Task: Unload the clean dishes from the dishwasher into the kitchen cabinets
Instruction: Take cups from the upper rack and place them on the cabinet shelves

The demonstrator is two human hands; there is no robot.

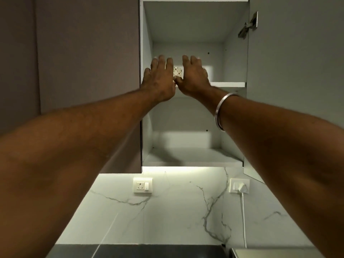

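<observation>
Both arms reach up into an open wall cabinet. A small white dish with a gold-brown pattern sits on the middle shelf, mostly hidden between my hands. My left hand lies against its left side and my right hand against its right side. The fingers of both hands extend forward along the dish, and the thumbs meet below it. How firmly the hands grip is hidden.
The cabinet door stands open on the right, with a hinge near the top. A closed dark cabinet is to the left. Below are the bottom shelf, a marble backsplash with a socket and a plugged-in outlet, and a dark counter.
</observation>
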